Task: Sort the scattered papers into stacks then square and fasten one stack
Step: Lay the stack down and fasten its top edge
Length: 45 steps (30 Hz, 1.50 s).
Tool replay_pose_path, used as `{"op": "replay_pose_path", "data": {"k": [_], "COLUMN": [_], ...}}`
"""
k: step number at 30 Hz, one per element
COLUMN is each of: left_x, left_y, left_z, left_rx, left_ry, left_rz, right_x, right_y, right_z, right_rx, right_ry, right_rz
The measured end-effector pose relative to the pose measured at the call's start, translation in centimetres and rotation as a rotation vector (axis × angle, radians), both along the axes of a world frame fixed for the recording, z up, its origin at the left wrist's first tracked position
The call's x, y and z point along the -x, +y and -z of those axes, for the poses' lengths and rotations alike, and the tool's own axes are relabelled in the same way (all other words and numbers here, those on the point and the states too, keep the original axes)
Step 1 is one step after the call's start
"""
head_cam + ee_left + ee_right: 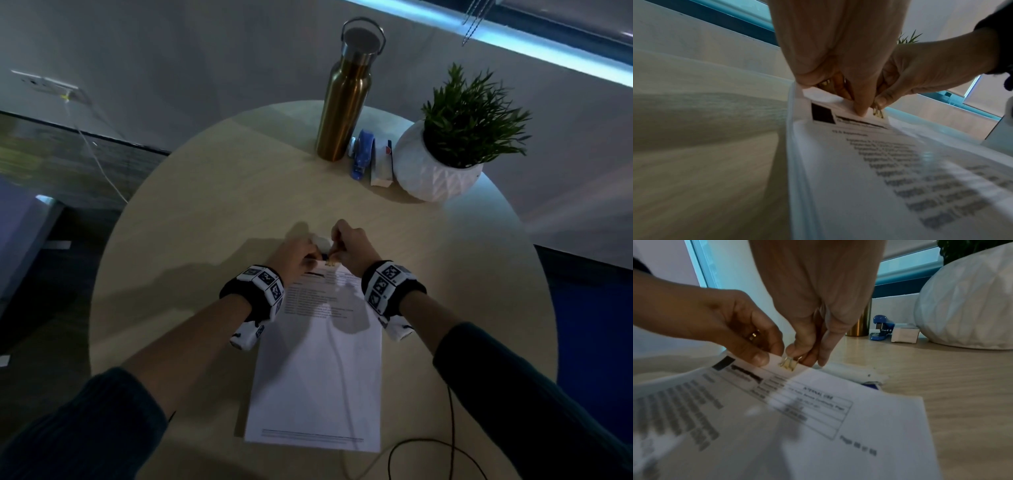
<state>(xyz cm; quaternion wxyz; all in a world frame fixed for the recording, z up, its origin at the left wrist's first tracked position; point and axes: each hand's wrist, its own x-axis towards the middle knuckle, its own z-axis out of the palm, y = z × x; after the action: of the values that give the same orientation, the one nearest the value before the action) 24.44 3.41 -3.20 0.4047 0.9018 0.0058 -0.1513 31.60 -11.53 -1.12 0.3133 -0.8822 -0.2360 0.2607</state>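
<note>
Right hand pinched, thumb and fingertips closed on a small gold clip, at the far edge of the paper stack; clip seen straddling that edge, touching the top sheet. Left hand just beside, thumb and fingers clamped on the same far edge of the stack, next to the clip; gold ring on one of its fingers. Far edge of the stack lifted slightly off the desk between the two hands, the rest lying flat, running back toward the near edge of the desk, printed text on the upper part of the top sheet, sheets aligned along the left side. Something small and white with a dark blue bit lying on the desk just beyond the hands; what it was could not be told. Well apart, near the far edge of the desk: gold metal bottle standing upright, blue stapler just beside it, small white box next, then a white faceted pot with a green plant. Black cable looped at the near right edge of the desk.
</note>
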Motion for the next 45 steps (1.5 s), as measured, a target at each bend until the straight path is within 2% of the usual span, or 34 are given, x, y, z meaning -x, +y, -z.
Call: {"op": "replay_pose_path", "data": {"k": [4, 8, 11, 13, 16, 21, 28, 32, 34, 36, 38, 40, 42, 43, 45], "left_x": [0.3, 0.1, 0.0, 0.1, 0.2, 0.1, 0.4, 0.1, 0.1, 0.1, 0.2, 0.2, 0.4, 0.5, 0.6], "left_y": [0.1, 0.3, 0.4, 0.3, 0.2, 0.1, -0.1, 0.0, 0.1, -0.1, -0.2, -0.1, -0.3, -0.4, -0.8], "left_z": [0.0, 0.3, 0.3, 0.3, 0.0, -0.9, -1.4, -1.8, -1.9, -1.9, -1.8, -1.6, -1.9, -1.7, -1.9], "left_rx": [0.040, 0.086, 0.110, 0.111, 0.122, 0.145, 0.099, 0.100, 0.114, 0.114, 0.104, 0.094, 0.071, 0.035, -0.190], "left_ry": [-0.008, 0.014, 0.025, 0.030, 0.017, -0.023, -0.081, -0.086, -0.091, -0.104, -0.116, -0.119, -0.151, -0.180, -0.186], "left_rz": [-0.011, -0.078, -0.105, -0.117, -0.124, -0.066, -0.048, -0.047, -0.050, -0.051, -0.048, -0.051, -0.048, -0.035, 0.028], "right_x": [-0.3, 0.7, 2.1, 2.7, 3.2, 3.1, 3.1, 3.4, 3.7, 3.5, 3.2, 3.1, 3.1, 3.2, 3.8], "right_y": [-0.2, -0.9, -1.8, -2.5, -3.1, -2.5, -1.8, -2.3, -2.5, -2.3, -2.1, -1.8, -1.6, -1.6, -1.6], "right_z": [0.0, 0.5, 1.0, 1.1, 0.7, 0.2, 0.5, 0.1, 0.3, 0.6, 0.6, 0.4, 0.3, 0.4, 0.3], "right_rx": [-0.018, -0.022, -0.110, -0.148, -0.093, -0.146, -0.041, -0.160, -0.167, -0.105, -0.012, 0.189, 0.347, 0.380, 0.390], "right_ry": [0.059, 0.011, 0.063, 0.089, 0.094, 0.022, -0.049, -0.098, -0.190, -0.215, -0.161, -0.113, -0.145, -0.157, -0.152], "right_rz": [0.033, 0.113, 0.173, 0.163, 0.063, 0.234, 0.059, 0.223, 0.178, 0.102, 0.041, -0.015, -0.046, -0.036, 0.006]}}
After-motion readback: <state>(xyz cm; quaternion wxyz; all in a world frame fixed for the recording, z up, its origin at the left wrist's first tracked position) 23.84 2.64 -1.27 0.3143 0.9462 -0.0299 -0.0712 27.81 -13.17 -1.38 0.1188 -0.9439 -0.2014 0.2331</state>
